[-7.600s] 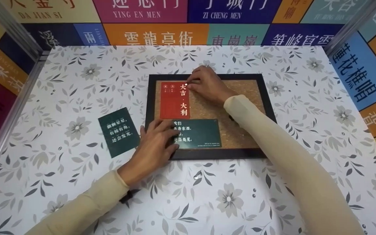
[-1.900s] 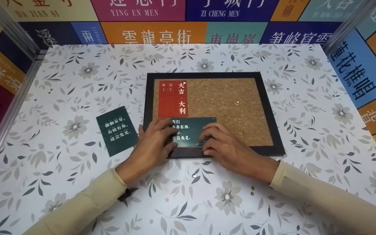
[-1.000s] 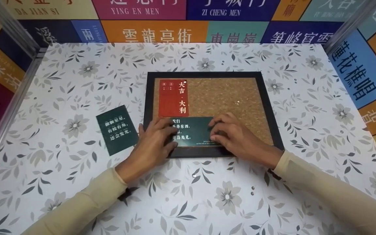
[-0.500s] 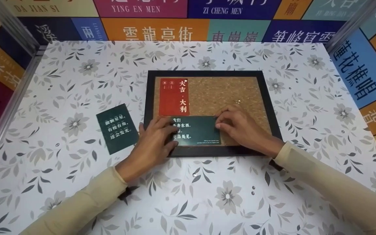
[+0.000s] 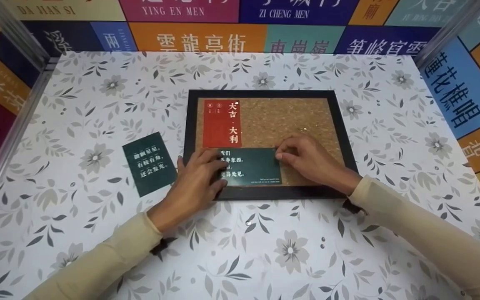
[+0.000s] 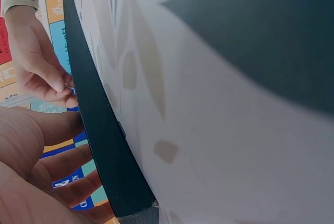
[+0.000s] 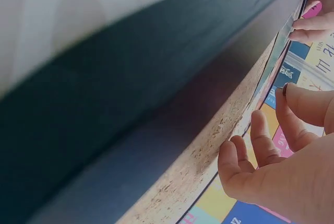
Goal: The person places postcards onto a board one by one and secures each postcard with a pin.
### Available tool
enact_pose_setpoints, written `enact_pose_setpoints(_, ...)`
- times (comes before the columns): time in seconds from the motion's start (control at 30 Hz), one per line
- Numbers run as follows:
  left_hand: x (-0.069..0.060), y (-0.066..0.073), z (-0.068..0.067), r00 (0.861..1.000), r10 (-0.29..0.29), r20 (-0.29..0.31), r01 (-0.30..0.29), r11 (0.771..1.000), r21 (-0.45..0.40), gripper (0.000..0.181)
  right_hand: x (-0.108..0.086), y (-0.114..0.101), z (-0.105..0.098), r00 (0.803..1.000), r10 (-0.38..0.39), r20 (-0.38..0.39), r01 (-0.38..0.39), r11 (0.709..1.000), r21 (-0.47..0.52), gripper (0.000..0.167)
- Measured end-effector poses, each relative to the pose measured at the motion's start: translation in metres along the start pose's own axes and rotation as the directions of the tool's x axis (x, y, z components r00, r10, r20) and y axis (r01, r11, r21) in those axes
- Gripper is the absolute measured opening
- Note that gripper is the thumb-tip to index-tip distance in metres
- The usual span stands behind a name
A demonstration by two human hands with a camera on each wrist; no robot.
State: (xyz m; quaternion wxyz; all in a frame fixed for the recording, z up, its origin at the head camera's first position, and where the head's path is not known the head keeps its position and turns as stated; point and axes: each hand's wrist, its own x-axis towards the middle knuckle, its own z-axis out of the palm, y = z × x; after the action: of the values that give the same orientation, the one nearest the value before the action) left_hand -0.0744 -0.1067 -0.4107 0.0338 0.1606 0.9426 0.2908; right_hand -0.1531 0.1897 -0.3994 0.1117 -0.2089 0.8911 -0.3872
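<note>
A cork board [image 5: 283, 114] in a black frame lies on the table. At its upper left is an upright red card [image 5: 219, 131] with a small shiny pin head [image 5: 236, 103] near its top right corner. Below it lies a green card [image 5: 258, 164] set sideways, its left end hidden by my left hand [image 5: 192, 179], whose spread fingers press it to the board. Beside the card's top right corner, my right hand [image 5: 315, 160] pinches a small thumbtack [image 7: 285, 90] between thumb and forefinger. Seen from the left wrist, the tack's thin metal tip pokes past the fingertips.
Another green card [image 5: 149, 164] lies tilted on the flower-patterned tabletop [image 5: 261, 271], left of the board. Tiny shiny bits [image 5: 304, 128] sit on the cork, and a glinting bit [image 5: 248, 223] lies in front of the frame. Colourful lettered panels [image 5: 200, 39] wall the table.
My right hand has gone from the red card's top to the green card's right part, then along it to its top right corner. The left hand stays on the green card.
</note>
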Motion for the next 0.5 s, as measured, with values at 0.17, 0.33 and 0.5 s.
enact_pose_setpoints(0.17,0.0003,-0.0004,0.0001,1.0,0.009,-0.009,-0.009,1.0,0.004,0.044,0.0032,0.001,-0.0016,1.0,0.03,0.004,-0.03,1.0,0.007,0.01)
enact_pose_setpoints(0.33,0.0003,-0.0012,0.0004,1.0,0.021,-0.017,-0.02,1.0,0.011,0.045,0.0057,0.0015,-0.0017,0.998,0.056,-0.001,-0.056,0.998,0.01,0.01)
enact_pose_setpoints(0.5,-0.0005,-0.0009,0.0002,1.0,0.014,-0.016,-0.014,1.0,0.012,0.047,0.0082,0.0018,-0.0007,0.997,0.077,-0.005,-0.076,0.995,0.07,0.01)
